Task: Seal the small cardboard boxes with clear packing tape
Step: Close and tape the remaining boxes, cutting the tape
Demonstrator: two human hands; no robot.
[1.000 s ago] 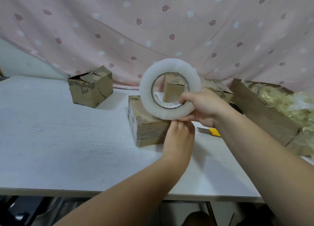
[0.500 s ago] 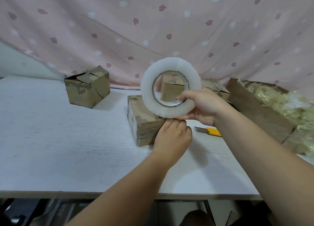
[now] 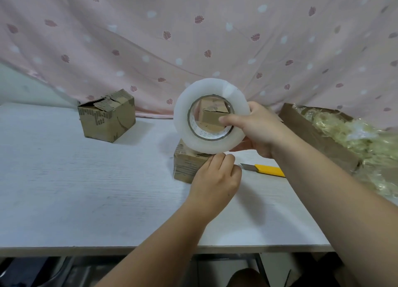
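While a torn cardboard box (image 3: 107,115) sits far left on the white desk (image 3: 64,179), the left hand (image 3: 216,179) pinches its fingertips at the lower rim of the tape roll (image 3: 211,116), above a second box (image 3: 189,165). Further right, the right hand (image 3: 256,129) grips the roll upright, thumb hooked through its core.

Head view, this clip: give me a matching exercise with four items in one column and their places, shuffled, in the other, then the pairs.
Items:
1. White roll of clear packing tape
2. Yellow-handled utility knife
3. Torn-topped small cardboard box
4. Large brown carton of straw-like filling

Places:
A. Far right of the white table
B. Flat on the table, under the right forearm
C. Back left, near the pink curtain
D. Held up in the right hand

Pairs: 1-D, 2-B, 3-C, 4-A
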